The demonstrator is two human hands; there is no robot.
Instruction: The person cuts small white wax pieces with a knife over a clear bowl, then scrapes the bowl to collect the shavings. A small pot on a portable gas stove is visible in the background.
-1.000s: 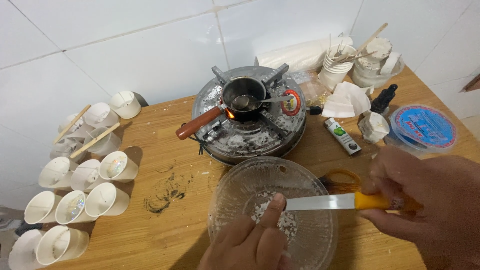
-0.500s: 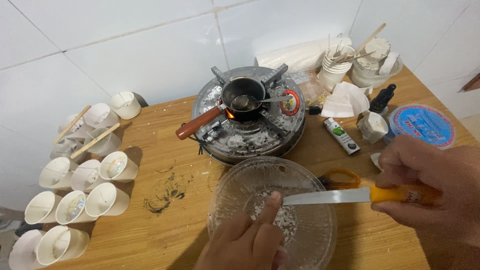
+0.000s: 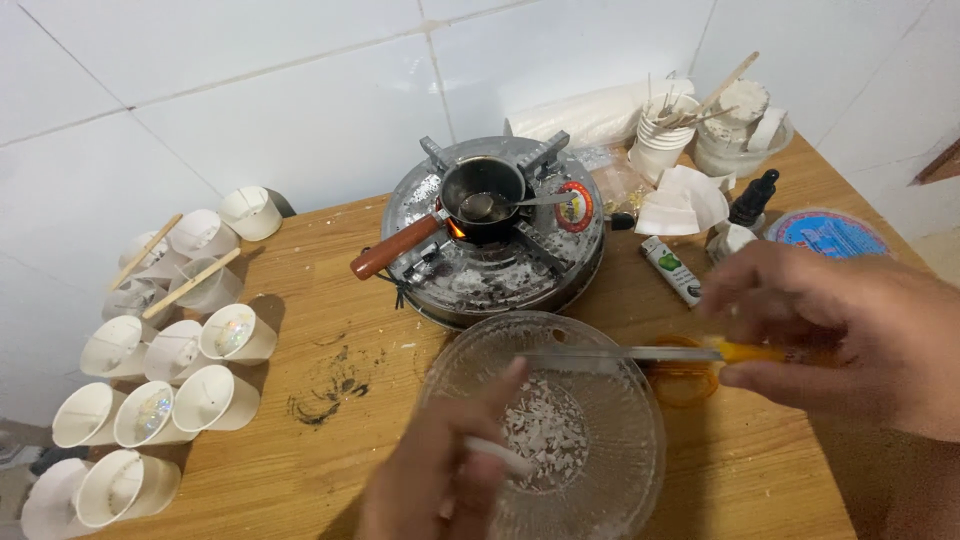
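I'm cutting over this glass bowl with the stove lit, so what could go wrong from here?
The knife blade crosses the glass bowl close to your left hand's fingers, so a slip could cut them. The small pot sits over a flame on the stove, its wooden handle sticking out; a bump might tip it.

My left hand is motion-blurred and cut off by the bottom edge; it covers the near-left rim of the glass bowl, and I can't make out the small white piece in its fingers. My right hand runs off the right edge and hides most of the knife's yellow handle. The lowest paper cups are clipped at the corner.
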